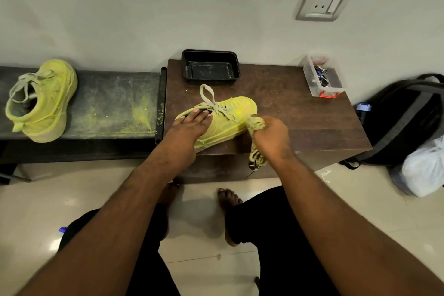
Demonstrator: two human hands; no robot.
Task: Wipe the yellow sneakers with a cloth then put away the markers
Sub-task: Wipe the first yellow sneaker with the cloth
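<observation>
Yellow suede sneaker on its side on dark brown wooden cabinet top, long axis heel near-left to toe far-right. Left hand lies flat over the collar, pinning it. Right hand grips stained yellowish cloth at the toe-side flank, nearer the unwiped toe.

We see bare forearms, no sleeves, black trousers towards six o'clock, and bare feet on the floor.
</observation>
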